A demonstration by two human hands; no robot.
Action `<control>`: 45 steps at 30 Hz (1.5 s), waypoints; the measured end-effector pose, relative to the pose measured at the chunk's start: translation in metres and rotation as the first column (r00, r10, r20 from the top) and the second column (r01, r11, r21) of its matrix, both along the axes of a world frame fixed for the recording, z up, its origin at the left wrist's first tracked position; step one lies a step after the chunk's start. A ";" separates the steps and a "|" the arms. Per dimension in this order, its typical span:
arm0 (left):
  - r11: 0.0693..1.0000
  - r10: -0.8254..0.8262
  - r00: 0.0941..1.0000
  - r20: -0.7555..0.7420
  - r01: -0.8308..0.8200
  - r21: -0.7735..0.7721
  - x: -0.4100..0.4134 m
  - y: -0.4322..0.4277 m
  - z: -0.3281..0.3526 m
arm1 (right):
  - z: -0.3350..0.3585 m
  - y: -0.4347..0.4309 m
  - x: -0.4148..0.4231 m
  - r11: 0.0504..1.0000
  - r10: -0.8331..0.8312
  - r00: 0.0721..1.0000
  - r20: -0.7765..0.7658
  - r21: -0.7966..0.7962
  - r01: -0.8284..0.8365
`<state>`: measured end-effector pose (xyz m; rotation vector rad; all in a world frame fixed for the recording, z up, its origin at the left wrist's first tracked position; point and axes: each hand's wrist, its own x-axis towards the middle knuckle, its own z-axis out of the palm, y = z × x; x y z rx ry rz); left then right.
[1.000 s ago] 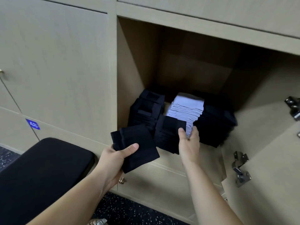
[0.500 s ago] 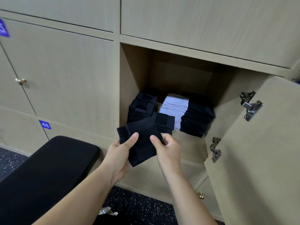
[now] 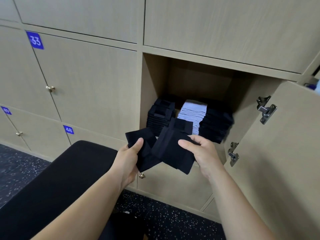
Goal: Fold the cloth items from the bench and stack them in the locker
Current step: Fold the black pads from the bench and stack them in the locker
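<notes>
Headroom above stacks [image 3: 188, 116] (door [image 3: 280, 135] open)

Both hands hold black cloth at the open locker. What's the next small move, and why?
Probably raise the right hand with its folded black cloth onto the left black stack in the locker. That piece looks folded and sits at the opening, and the stack matches its colour. The left hand holds a second black cloth.

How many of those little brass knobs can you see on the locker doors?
3. One round brass knob below the blue 33 label, one far left in the lower row, one on the door beneath the open locker. Others may be hidden.
</notes>
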<state>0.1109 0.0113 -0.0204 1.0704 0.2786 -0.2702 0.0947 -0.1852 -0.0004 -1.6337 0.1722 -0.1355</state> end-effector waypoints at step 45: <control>0.983 0.102 0.994 -0.027 -0.097 0.158 0.159 -0.054 -0.069 | -0.081 -0.076 0.201 0.905 -0.405 0.912 -0.062 0.116 0.410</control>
